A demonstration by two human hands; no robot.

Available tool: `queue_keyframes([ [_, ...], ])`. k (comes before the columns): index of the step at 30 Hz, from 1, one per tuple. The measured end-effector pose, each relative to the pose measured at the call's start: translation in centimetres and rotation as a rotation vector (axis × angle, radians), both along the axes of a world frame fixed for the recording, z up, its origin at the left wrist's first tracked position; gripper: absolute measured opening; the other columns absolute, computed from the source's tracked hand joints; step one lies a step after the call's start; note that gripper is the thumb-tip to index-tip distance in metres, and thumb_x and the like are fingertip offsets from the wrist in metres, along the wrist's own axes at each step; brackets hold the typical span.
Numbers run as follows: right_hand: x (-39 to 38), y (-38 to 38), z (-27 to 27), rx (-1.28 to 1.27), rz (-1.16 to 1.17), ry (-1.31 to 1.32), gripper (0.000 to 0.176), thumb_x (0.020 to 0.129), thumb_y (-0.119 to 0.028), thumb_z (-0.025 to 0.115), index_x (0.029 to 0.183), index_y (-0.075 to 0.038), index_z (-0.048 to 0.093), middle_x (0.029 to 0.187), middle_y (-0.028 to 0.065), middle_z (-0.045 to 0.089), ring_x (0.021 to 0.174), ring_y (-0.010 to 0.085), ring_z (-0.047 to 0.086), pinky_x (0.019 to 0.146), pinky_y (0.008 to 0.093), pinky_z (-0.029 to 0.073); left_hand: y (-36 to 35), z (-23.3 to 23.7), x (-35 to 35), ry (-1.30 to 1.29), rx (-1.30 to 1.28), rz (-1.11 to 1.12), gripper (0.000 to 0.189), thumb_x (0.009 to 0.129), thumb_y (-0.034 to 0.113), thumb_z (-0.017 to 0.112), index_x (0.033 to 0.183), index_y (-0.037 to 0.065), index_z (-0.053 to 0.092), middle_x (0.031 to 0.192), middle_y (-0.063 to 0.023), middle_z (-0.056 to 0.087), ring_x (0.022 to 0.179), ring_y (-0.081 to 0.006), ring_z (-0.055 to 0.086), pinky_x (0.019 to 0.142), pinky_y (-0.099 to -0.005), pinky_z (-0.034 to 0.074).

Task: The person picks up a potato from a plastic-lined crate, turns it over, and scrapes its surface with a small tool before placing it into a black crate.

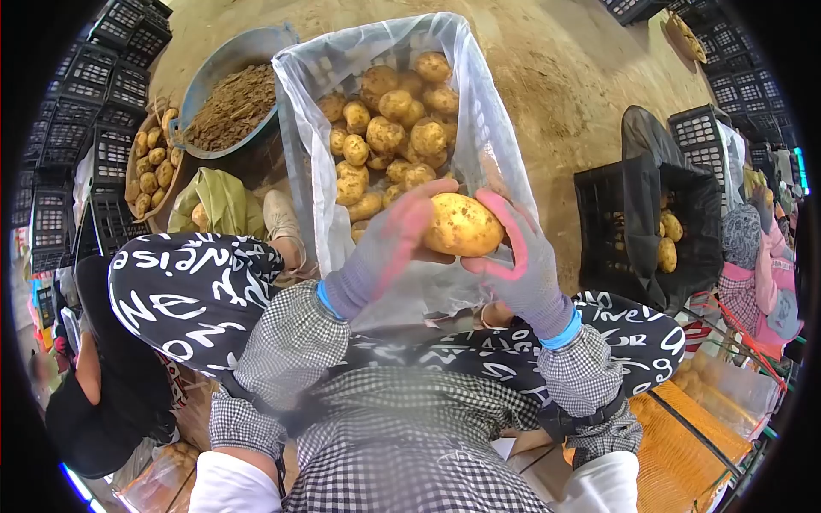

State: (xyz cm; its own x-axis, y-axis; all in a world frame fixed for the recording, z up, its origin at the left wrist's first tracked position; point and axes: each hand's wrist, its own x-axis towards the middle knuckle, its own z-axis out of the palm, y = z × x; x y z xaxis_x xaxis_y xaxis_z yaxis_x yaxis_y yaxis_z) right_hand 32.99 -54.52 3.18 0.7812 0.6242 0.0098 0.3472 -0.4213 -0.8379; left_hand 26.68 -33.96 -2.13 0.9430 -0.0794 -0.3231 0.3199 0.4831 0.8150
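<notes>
One large yellow potato (463, 225) with small dark specks is held between both hands, above the near end of a lined crate. My left hand (383, 244), in a grey and pink glove, grips its left side. On its right side is my right hand (522, 265), gloved the same way, fingers and thumb curved around it. Below, the crate's translucent plastic liner (505, 158) is folded over the rim. Several soil-marked potatoes (386, 134) lie inside; my hands hide some of them.
Left of the crate stand a blue tub (195, 147) of soil, a basket of potatoes (154, 175) and a green sack (224, 198). On the right, a black-lined crate (616, 231) holds some potatoes. Other people sit at both sides; an orange mesh bag (676, 445) lies at lower right.
</notes>
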Motion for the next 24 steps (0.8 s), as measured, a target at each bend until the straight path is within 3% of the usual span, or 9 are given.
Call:
queue_keyframes([
  [3,-0.4,-0.1,-0.4,-0.029,0.034,-0.159,0.072,0.069,-0.006,0.078,0.137,-0.01,0.052,0.136,0.0166,0.053,0.122,0.0326,0.054,0.099,0.0382,0.048,-2.0,4.7,-1.2,-0.163,0.322,0.017,0.056,0.099,0.038,0.056,0.141,0.003,0.042,0.126,-0.0095,0.053,0.112,-0.0154,0.056,0.095,-0.0284,0.048],
  [6,-0.2,0.1,-0.8,-0.034,0.063,-0.251,0.074,0.067,-0.009,0.081,0.136,-0.01,0.053,0.131,0.0146,0.057,0.119,0.0323,0.057,0.095,0.0373,0.05,-1.4,4.5,-1.2,-0.067,0.15,-0.02,0.056,0.1,0.043,0.051,0.142,0.007,0.043,0.128,-0.0097,0.053,0.112,-0.0181,0.059,0.088,-0.0296,0.054],
  [9,-0.3,0.1,-0.7,-0.014,0.032,-0.138,0.074,0.067,-0.01,0.081,0.136,-0.011,0.053,0.133,0.0148,0.056,0.118,0.0331,0.057,0.094,0.0369,0.05,0.3,3.5,-0.4,0.059,-0.054,-0.06,0.06,0.098,0.049,0.052,0.142,0.009,0.043,0.13,-0.0089,0.052,0.112,-0.0209,0.06,0.08,-0.0334,0.059],
  [12,0.0,0.3,-0.5,-0.037,0.028,-0.132,0.07,0.07,-0.014,0.082,0.134,-0.007,0.055,0.13,0.0141,0.059,0.116,0.0283,0.06,0.092,0.0345,0.051,-0.3,3.4,-0.4,0.107,-0.018,-0.01,0.058,0.1,0.051,0.046,0.139,0.009,0.045,0.129,-0.0093,0.055,0.108,-0.0235,0.063,0.072,-0.0362,0.061],
  [15,0.1,0.2,-0.4,0.112,-0.018,0.001,0.052,0.082,-0.017,0.077,0.128,-0.001,0.059,0.12,0.0109,0.064,0.106,0.0197,0.063,0.087,0.0306,0.052,-0.5,3.0,-0.5,0.252,-0.125,-0.069,0.061,0.1,0.056,0.04,0.137,0.008,0.046,0.124,-0.0102,0.06,0.103,-0.0239,0.065,0.074,-0.0356,0.06],
  [18,0.7,-0.3,-0.2,0.346,-0.08,0.369,0.037,0.094,-0.021,0.067,0.122,0.003,0.062,0.109,0.0084,0.066,0.095,0.0133,0.062,0.083,0.0272,0.052,-1.0,2.9,-0.8,0.238,-0.264,-0.087,0.063,0.101,0.057,0.035,0.143,0.011,0.038,0.129,-0.0121,0.058,0.107,-0.0267,0.065,0.076,-0.0369,0.061],
  [21,0.7,-0.7,-1.1,0.414,-0.102,0.454,0.033,0.099,-0.022,0.059,0.12,0.003,0.064,0.103,0.0081,0.067,0.09,0.0126,0.063,0.082,0.0257,0.051,-1.1,2.8,-1.0,0.229,-0.311,-0.123,0.068,0.099,0.062,0.034,0.143,0.011,0.038,0.128,-0.0125,0.059,0.105,-0.0269,0.066,0.075,-0.0351,0.061],
  [24,0.6,-0.5,-0.5,0.321,-0.213,0.393,0.035,0.096,-0.025,0.063,0.118,0.003,0.065,0.106,0.0081,0.066,0.089,0.0128,0.063,0.08,0.0251,0.051,-1.0,2.3,-0.9,0.238,-0.32,-0.09,0.071,0.097,0.064,0.036,0.143,0.01,0.038,0.13,-0.0136,0.058,0.105,-0.0271,0.066,0.075,-0.034,0.062],
])
